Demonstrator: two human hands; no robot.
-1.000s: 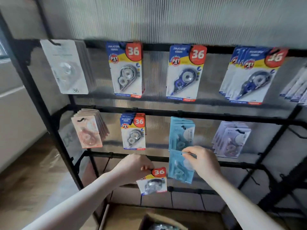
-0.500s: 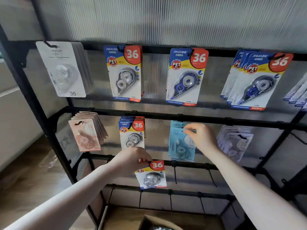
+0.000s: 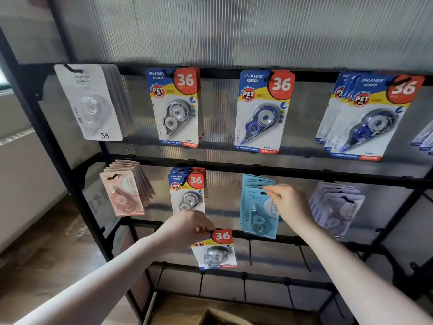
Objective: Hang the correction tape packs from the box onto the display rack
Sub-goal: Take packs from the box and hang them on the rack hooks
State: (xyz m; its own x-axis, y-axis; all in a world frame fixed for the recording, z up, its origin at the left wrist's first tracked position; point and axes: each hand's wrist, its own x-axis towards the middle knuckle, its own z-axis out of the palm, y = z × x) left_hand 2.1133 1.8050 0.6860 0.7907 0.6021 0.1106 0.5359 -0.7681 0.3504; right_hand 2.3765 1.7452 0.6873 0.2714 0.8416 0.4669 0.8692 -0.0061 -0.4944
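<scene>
My left hand [image 3: 187, 228] grips the top corner of a correction tape pack with a red "36" badge [image 3: 216, 250], held in front of the rack's lower bar. My right hand [image 3: 289, 204] pinches the top of the front light-blue pack [image 3: 257, 212], which hangs in a stack on a middle-row hook of the black display rack [image 3: 304, 173]. Only the top edge of the cardboard box [image 3: 222, 316] shows at the bottom of the view.
The top row holds a white pack stack [image 3: 90, 102] and blue-and-yellow "36" packs [image 3: 177, 106] [image 3: 261, 111] [image 3: 365, 116]. The middle row also has pink packs [image 3: 124, 188], a "36" stack [image 3: 187, 191] and lilac packs [image 3: 335, 207]. Bare hooks [image 3: 304, 256] stick out lower right.
My right hand lifted the light-blue pack from below the middle row up onto its stack on the hook. My left hand kept holding the "36" pack in about the same place.
</scene>
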